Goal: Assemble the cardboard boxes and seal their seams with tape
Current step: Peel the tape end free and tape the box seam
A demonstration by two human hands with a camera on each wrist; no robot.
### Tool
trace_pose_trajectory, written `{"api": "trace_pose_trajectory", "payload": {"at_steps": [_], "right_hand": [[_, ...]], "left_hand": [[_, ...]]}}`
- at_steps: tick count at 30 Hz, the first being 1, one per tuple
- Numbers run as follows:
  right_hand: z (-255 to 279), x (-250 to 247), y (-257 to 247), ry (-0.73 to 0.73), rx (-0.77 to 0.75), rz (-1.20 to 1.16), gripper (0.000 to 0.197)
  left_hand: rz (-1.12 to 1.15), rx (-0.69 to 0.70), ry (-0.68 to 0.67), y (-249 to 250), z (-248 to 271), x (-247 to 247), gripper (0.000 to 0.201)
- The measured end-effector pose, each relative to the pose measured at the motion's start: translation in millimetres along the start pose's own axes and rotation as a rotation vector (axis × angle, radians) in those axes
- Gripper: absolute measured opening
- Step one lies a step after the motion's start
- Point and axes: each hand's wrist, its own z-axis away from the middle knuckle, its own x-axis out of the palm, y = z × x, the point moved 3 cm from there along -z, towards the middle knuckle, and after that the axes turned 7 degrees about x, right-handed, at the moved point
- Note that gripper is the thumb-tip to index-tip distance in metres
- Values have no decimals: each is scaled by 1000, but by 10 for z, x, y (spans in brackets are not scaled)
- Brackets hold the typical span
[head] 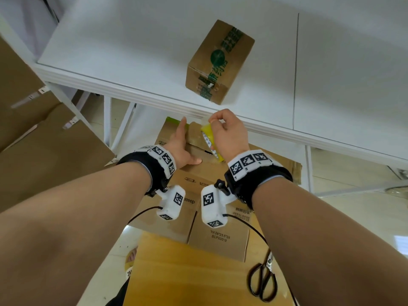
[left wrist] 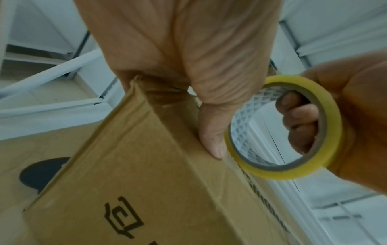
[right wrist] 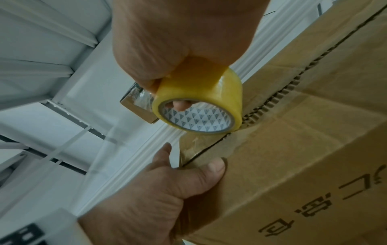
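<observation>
A brown cardboard box (head: 218,237) stands on a wooden surface (head: 187,272) below me, its top flaps closed along a seam. My left hand (head: 183,146) lies on its far end, thumb flat on the top face and fingers straight over the far edge. The thumb (right wrist: 213,167) rests beside a strip of clear tape (right wrist: 199,145) that runs from the roll onto the seam. My right hand (head: 225,131) grips the yellow tape roll (head: 208,138), fingers through its core, just above the box's far edge. The left wrist view also shows the roll (left wrist: 333,132) beside my left thumb (left wrist: 211,136).
A taped, sealed box (head: 218,62) with green print sits on the white table (head: 132,51) beyond. Black scissors (head: 263,281) lie on the wooden surface at the right. Large flattened cardboard (head: 44,140) leans at the left. White table legs (head: 123,124) stand behind the box.
</observation>
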Motion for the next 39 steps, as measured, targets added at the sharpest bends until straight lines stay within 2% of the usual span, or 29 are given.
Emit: {"api": "trace_pose_trajectory", "payload": {"at_steps": [4,7,13,15,17,19,21,23,32,35,39], "right_hand": [[-136,-45,-73,72,-39,0,15],[-204,-20,-72,51,-36,7,15],[-241,43,2,-24,10,-24,14],[-254,18,-18,-26,9,-27,14],[-273,-7,-30,-18,2,-6,15],[-292,-3,-49,-67,-20,73,15],[-285,40,-74,-199,-32,212,14],[-261,62,-103,-268,-59,319,13],[-181,118,-61,-193,-143,235,13],[-153,211,-44,-224,-163,232,13],[-140,253,-70,-272,-207,321,15]], "left_hand": [[11,38,-36,10,7,-15,134],[-45,49,-72,77,14,66,133],[-92,37,-116,-43,6,101,99],[59,58,-128,-125,-13,61,93],[281,89,-81,-164,-19,30,87],[391,99,-44,-173,-36,27,82],[400,94,-42,-162,-60,34,84],[377,90,-39,-153,-57,18,85],[317,107,-85,-200,-45,0,84],[231,137,-84,-176,-27,-23,94],[171,93,-135,-166,-1,-95,94]]}}
